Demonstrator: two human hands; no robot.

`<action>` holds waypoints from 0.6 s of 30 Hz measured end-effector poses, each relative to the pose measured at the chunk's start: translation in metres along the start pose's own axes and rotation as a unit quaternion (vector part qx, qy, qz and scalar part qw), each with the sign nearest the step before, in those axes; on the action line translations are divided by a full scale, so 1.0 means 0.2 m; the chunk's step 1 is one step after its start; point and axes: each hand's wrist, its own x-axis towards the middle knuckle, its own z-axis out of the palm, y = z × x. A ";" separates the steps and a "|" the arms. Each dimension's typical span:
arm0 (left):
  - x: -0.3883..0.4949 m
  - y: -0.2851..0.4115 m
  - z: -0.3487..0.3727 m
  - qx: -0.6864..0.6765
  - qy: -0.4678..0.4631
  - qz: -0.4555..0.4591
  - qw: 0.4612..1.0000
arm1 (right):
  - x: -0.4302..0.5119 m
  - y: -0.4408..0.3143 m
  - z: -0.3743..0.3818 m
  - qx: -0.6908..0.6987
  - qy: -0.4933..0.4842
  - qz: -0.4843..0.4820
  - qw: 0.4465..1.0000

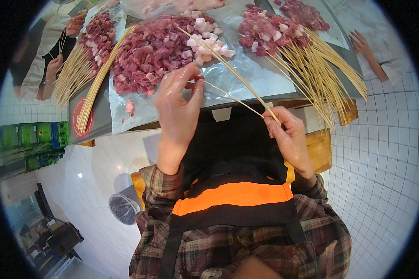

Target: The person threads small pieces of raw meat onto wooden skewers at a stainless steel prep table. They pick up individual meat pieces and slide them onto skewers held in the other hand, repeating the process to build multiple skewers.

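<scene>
In the head view my right hand [288, 134] grips several thin wooden skewers [235, 72] near their lower ends, over the table's near edge. One skewer is splayed apart, its far end reaching the fingertips of my left hand [181, 97]. Those fingertips are curled together; whether they pinch meat or the skewer's tip cannot be told. Beyond my left hand lies a heap of cut raw red meat [153, 48], with white fat cubes [209, 47] at its right. A bundle of bare skewers [103, 82] rests left of the heap. Loaded meat skewers [276, 31] are piled at the right.
Another pile of loaded skewers [97, 42] lies at the left, near a co-worker's hands [54, 66]. A second co-worker's hand [360, 42] is at the far right. Green crates [31, 136] stand left, a lined bin [124, 208] below on the floor, a wooden stool [314, 150] beside me.
</scene>
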 end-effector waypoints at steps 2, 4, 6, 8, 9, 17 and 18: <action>0.00 -0.01 0.02 0.046 -0.006 0.006 0.999 | -0.01 -0.01 0.01 -0.016 0.003 -0.002 1.000; 0.01 -0.02 0.04 0.067 -0.008 0.018 0.998 | -0.02 -0.03 0.00 -0.048 0.012 0.006 0.999; 0.01 -0.02 0.06 0.072 -0.007 0.031 0.997 | -0.04 -0.04 -0.02 -0.071 0.008 -0.022 0.997; 0.02 -0.03 0.07 0.091 -0.015 0.043 0.995 | -0.05 -0.05 -0.03 -0.103 0.009 -0.042 0.994; 0.02 -0.03 0.07 0.096 -0.018 0.046 0.994 | -0.06 -0.05 -0.04 -0.119 0.012 -0.052 0.991; 0.04 -0.05 0.09 0.075 -0.036 0.053 0.995 | -0.13 -0.11 -0.22 -0.137 0.062 -0.030 0.988; 0.04 -0.05 0.08 0.056 -0.044 0.042 0.997 | -0.14 -0.12 -0.24 -0.134 0.059 -0.028 0.989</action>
